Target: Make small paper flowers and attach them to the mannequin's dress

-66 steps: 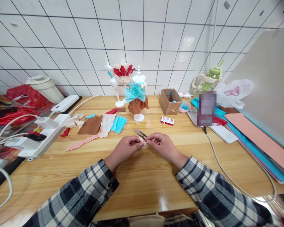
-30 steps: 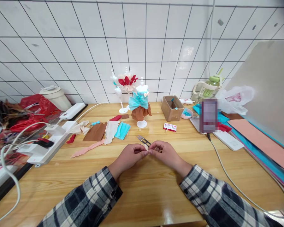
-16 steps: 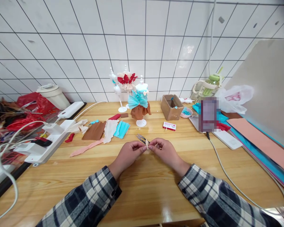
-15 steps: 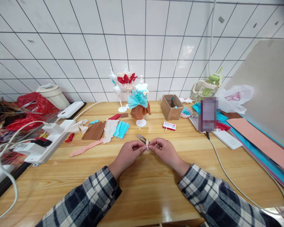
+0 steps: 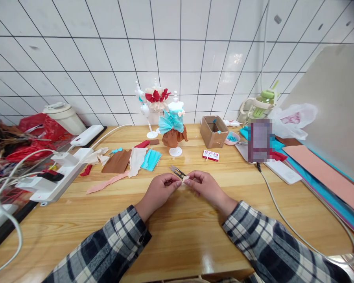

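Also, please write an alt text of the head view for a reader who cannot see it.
A person's left hand and right hand pinch a small cream scrap near snips on a wooden table. Beyond them stand small mannequins and an open box; coloured sheets lie to the left.

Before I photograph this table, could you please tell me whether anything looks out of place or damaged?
Nothing looks spilled or broken. Mildly untidy: left of the left hand, a ragged pink strip lies slantwise, and crumpled cream scraps sit beside the power strip.
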Available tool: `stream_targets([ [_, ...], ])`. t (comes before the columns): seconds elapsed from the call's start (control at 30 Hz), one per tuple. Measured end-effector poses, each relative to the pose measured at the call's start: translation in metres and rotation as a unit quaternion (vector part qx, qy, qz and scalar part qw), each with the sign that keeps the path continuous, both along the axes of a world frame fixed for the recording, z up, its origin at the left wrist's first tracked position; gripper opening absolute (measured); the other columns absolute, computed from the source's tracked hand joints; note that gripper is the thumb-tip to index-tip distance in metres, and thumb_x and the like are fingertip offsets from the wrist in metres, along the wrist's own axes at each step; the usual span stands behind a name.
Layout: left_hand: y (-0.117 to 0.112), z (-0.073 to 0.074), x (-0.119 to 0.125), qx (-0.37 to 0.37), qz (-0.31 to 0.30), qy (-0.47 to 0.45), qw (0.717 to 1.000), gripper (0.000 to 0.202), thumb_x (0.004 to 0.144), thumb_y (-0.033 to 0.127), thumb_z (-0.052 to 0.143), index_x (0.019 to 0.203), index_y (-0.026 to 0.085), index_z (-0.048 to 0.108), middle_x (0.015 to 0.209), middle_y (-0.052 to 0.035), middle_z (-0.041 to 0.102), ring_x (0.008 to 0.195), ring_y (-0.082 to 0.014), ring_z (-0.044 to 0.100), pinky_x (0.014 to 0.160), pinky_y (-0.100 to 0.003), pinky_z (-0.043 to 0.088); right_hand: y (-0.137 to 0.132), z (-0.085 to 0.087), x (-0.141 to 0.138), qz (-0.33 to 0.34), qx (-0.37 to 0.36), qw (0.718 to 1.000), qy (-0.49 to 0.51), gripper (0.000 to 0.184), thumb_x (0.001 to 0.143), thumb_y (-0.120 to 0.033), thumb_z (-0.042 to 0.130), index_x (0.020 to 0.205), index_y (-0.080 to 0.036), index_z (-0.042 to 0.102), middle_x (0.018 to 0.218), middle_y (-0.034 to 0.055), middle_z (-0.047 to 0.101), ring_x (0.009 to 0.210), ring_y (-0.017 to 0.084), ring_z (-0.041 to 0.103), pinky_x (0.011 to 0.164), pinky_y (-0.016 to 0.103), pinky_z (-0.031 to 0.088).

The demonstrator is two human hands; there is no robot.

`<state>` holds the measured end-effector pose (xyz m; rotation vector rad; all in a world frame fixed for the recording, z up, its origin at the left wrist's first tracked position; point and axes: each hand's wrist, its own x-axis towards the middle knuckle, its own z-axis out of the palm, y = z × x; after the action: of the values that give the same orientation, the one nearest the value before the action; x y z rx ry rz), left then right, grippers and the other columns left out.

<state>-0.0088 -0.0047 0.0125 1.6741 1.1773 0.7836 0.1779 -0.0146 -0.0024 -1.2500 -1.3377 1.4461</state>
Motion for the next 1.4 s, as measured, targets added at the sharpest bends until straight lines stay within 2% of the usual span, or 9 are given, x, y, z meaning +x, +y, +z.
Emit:
stream_targets([
  [0.23, 0.001, 0.000, 0.001, -0.020, 0.003, -0.057, 0.998, 0.032, 0.077, 0.042, 0.063, 0.094, 0.014, 0.066, 0.087, -0.0061, 0.068, 0.077, -0.0165, 0.060, 0.071, -0.026, 0.048, 0.001, -0.004, 0.000, -0.014, 0.007, 1.000, 0.025, 0.038, 0.071, -0.051, 0.068, 0.086, -0.017, 0.061, 0.064, -0.0046, 0.054, 0.045, 0.005, 0.039, 0.040, 0.018, 0.032],
  [0.43, -0.001, -0.001, 0.003, 0.009, 0.009, -0.011, 1.000, 0.025, 0.077, 0.039, 0.063, 0.079, 0.015, 0.067, 0.080, -0.0052, 0.069, 0.076, -0.0170, 0.060, 0.073, -0.026, 0.047, -0.001, -0.002, -0.002, -0.012, 0.026, 1.000, -0.011, 0.030, 0.076, -0.043, 0.064, 0.090, -0.016, 0.062, 0.072, -0.0024, 0.057, 0.046, 0.005, 0.041, 0.041, 0.018, 0.035],
  [0.6, 0.000, 0.001, 0.002, 0.024, 0.003, 0.014, 1.000, 0.021, 0.077, 0.037, 0.062, 0.074, 0.017, 0.067, 0.077, -0.0037, 0.069, 0.073, -0.0170, 0.061, 0.071, -0.026, 0.046, -0.005, 0.005, 0.001, 0.023, 0.183, 0.976, -0.120, 0.045, 0.077, -0.023, 0.063, 0.122, -0.027, 0.058, 0.111, 0.0035, 0.063, 0.069, 0.009, 0.057, 0.061, 0.023, 0.048],
  [0.7, -0.001, 0.002, 0.001, 0.038, -0.003, 0.034, 0.999, 0.022, 0.078, 0.038, 0.061, 0.074, 0.017, 0.067, 0.077, -0.0039, 0.069, 0.074, -0.0173, 0.060, 0.072, -0.026, 0.045, -0.006, 0.006, 0.002, 0.031, 0.219, 0.958, -0.181, 0.025, 0.080, -0.021, 0.059, 0.102, -0.026, 0.070, 0.094, 0.0025, 0.069, 0.074, 0.012, 0.059, 0.065, 0.024, 0.047],
  [0.87, 0.000, 0.002, 0.001, 0.021, -0.006, 0.031, 0.999, 0.023, 0.078, 0.039, 0.061, 0.075, 0.017, 0.068, 0.077, -0.0042, 0.069, 0.073, -0.0171, 0.060, 0.070, -0.026, 0.045, -0.003, 0.005, -0.001, -0.013, 0.163, 0.972, -0.171, 0.014, 0.079, -0.029, 0.063, 0.086, -0.021, 0.072, 0.078, 0.0022, 0.071, 0.066, 0.013, 0.060, 0.062, 0.025, 0.047],
  [1.0, 0.001, 0.003, 0.000, 0.009, -0.001, 0.023, 1.000, 0.023, 0.076, 0.039, 0.062, 0.073, 0.017, 0.066, 0.075, -0.0033, 0.068, 0.071, -0.0166, 0.059, 0.069, -0.025, 0.044, -0.001, 0.005, 0.002, -0.023, 0.141, 0.980, -0.139, 0.015, 0.077, -0.031, 0.064, 0.085, -0.019, 0.071, 0.078, 0.0024, 0.071, 0.068, 0.013, 0.061, 0.062, 0.025, 0.048],
  [1.1, 0.001, 0.002, -0.002, 0.009, 0.008, 0.019, 1.000, 0.023, 0.075, 0.039, 0.063, 0.071, 0.016, 0.065, 0.073, -0.0027, 0.067, 0.070, -0.0161, 0.058, 0.068, -0.025, 0.044, -0.001, 0.007, 0.006, -0.032, 0.149, 0.981, -0.123, 0.024, 0.078, -0.030, 0.062, 0.098, -0.019, 0.069, 0.092, 0.0046, 0.071, 0.071, 0.013, 0.060, 0.057, 0.023, 0.047],
  [1.23, 0.003, 0.001, -0.003, -0.017, -0.005, -0.011, 1.000, 0.025, 0.075, 0.040, 0.064, 0.071, 0.016, 0.064, 0.071, -0.0016, 0.065, 0.067, -0.0146, 0.055, 0.065, -0.024, 0.043, -0.003, 0.008, 0.007, 0.026, 0.171, 0.979, -0.106, 0.041, 0.076, -0.029, 0.064, 0.118, -0.024, 0.063, 0.112, 0.0062, 0.066, 0.082, 0.013, 0.062, 0.055, 0.020, 0.048],
  [1.4, 0.003, 0.000, -0.004, -0.071, -0.025, -0.046, 0.996, 0.028, 0.074, 0.042, 0.065, 0.074, 0.014, 0.064, 0.069, 0.0003, 0.062, 0.063, -0.0123, 0.052, 0.061, -0.023, 0.040, -0.004, 0.005, 0.004, 0.021, 0.204, 0.970, -0.133, 0.018, 0.078, -0.029, 0.065, 0.092, -0.022, 0.073, 0.088, 0.0045, 0.069, 0.077, 0.015, 0.063, 0.060, 0.023, 0.051],
])
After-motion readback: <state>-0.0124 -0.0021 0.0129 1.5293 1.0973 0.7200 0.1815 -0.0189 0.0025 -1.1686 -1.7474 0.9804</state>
